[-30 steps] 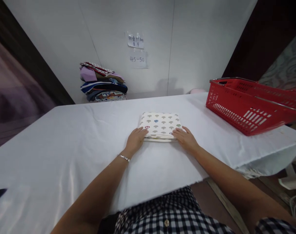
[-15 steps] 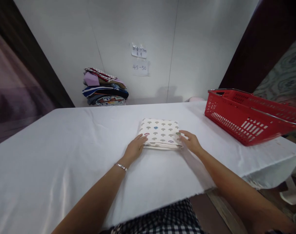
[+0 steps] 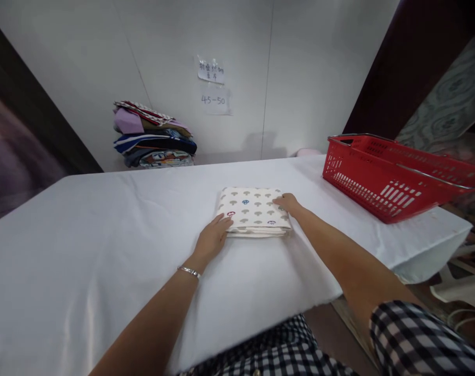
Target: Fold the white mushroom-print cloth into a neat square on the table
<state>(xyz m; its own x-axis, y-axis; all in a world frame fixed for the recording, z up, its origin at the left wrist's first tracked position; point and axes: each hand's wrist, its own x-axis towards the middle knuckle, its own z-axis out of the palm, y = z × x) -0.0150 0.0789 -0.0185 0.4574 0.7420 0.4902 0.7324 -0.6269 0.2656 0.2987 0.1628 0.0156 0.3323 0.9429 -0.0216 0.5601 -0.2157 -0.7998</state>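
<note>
A folded cream cloth (image 3: 253, 209) printed with grey mushrooms, plus a few coloured ones, lies on the white-covered table in front of me. Layers of fabric show along its near edge. My left hand (image 3: 213, 237) rests at the near left corner, its extended fingers touching the top by a red mushroom print. On the opposite side, my right hand (image 3: 288, 202) lies over the right edge, fingers stretched out on the upper surface. The undersides of both hands are hidden, and neither visibly lifts the cloth.
A red plastic basket (image 3: 378, 183) with metal handles stands at the table's right end. Several folded fabrics form a stack (image 3: 155, 138) by the wall at back left. Paper signs (image 3: 215, 99) hang on the wall. A white tablecloth (image 3: 123, 250) covers the table.
My right hand has shifted from the cloth's near right side toward its far right and further onto the top. My left hand stays at the near left corner. The view has shifted slightly.
</note>
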